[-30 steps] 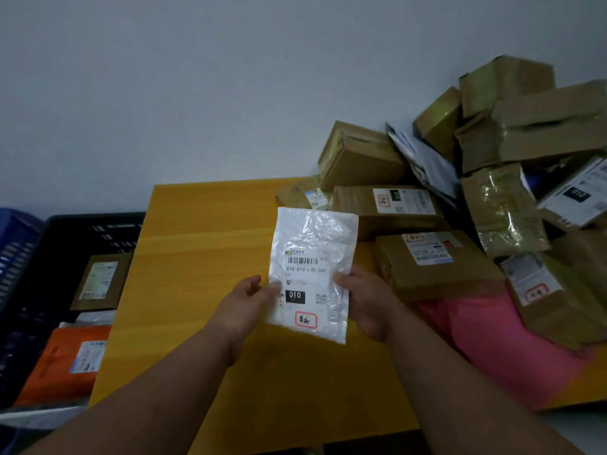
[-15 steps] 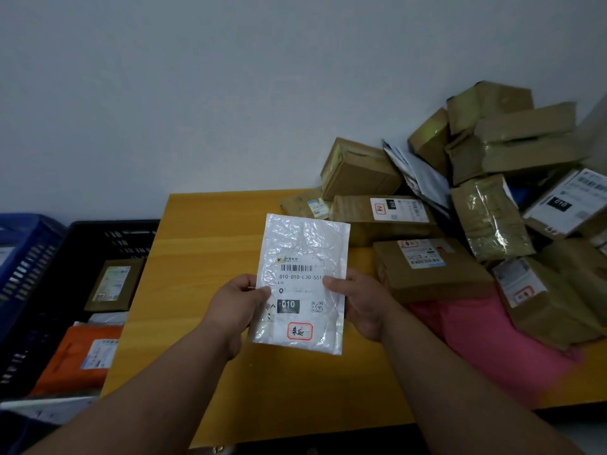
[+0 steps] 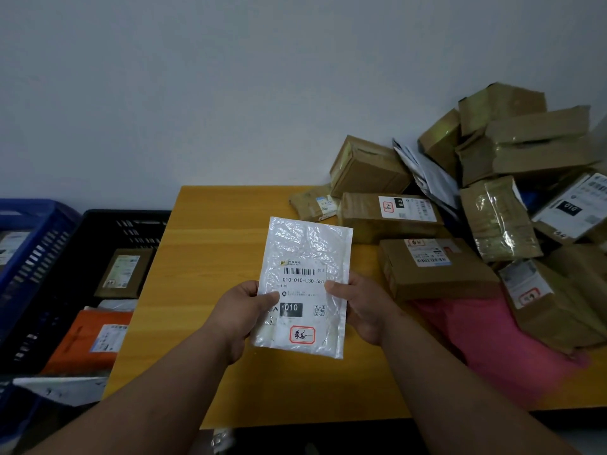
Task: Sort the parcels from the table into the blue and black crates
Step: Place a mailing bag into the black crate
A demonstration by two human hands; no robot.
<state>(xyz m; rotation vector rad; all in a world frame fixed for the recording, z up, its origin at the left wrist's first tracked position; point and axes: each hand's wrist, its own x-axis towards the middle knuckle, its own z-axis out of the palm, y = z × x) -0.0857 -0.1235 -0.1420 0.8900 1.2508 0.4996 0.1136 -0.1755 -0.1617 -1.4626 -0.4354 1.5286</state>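
- Left hand (image 3: 241,311) and right hand (image 3: 363,307) pinch the flat white plastic mailer (image 3: 303,287) by its side edges, label facing up.
- Mailer hangs above the yellow wooden table (image 3: 213,244).
- Black plastic crate (image 3: 131,224) stands left of it.

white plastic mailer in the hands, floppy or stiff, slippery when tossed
The white crinkled plastic mailer probably flexes a little yet stands upright from side pinches by the left hand and right hand. Its glossy film looks slippery, likely light.

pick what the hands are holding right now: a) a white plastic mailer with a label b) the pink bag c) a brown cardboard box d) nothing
a, since the left hand and right hand pinch the side edges of the white plastic mailer, label facing the camera, above the table.
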